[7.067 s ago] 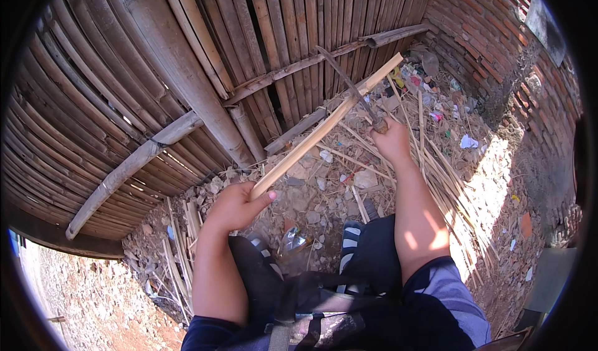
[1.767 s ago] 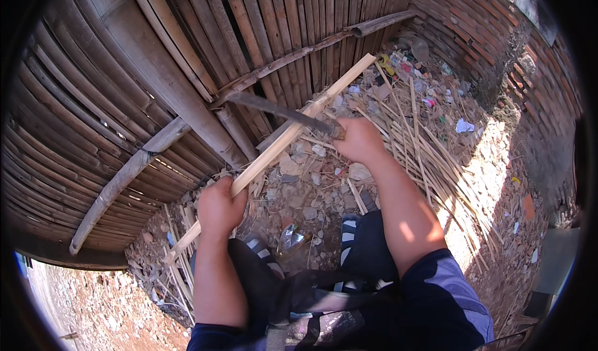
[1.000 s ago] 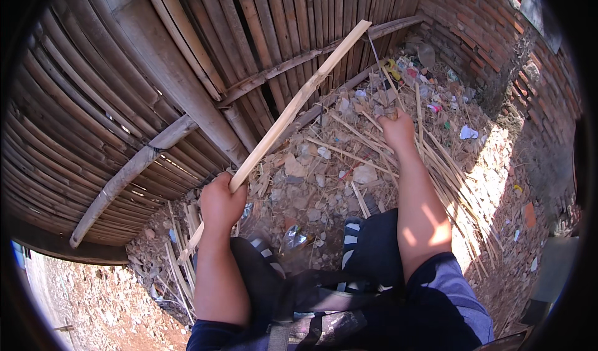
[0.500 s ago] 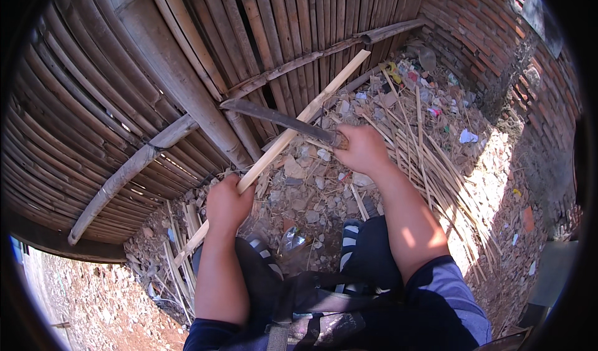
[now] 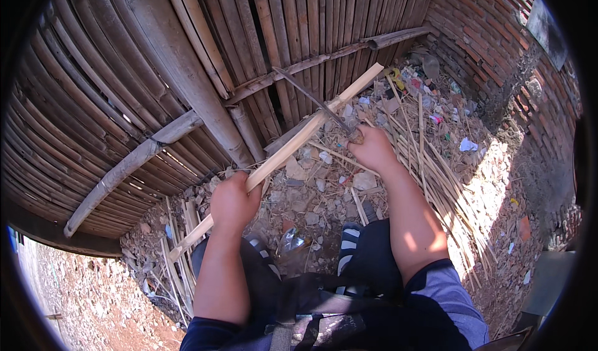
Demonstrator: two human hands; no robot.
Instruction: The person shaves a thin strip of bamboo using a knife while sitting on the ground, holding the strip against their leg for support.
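A long pale bamboo strip (image 5: 293, 144) slants from lower left to upper right in front of me. My left hand (image 5: 235, 203) is closed around it towards its lower end. My right hand (image 5: 372, 150) grips the short handle of a machete (image 5: 309, 95), whose dark, narrow blade points up and left. The blade crosses the strip in its upper half and looks to be against its edge; whether it cuts in I cannot tell. Part of the handle is hidden in my fingers.
A bamboo-slat wall (image 5: 299, 27) with a bamboo crossbar (image 5: 168, 133) rises ahead and left. A brick wall (image 5: 479, 39) stands at the right. Bundled thin bamboo sticks (image 5: 445, 183) lie right, more sticks (image 5: 177, 264) at left. Rubble and litter cover the ground around my sandals.
The machete has slid up and right along the strip, its blade now turned more edge-on. My right hand has shifted right and slightly down; my left still grips the strip.
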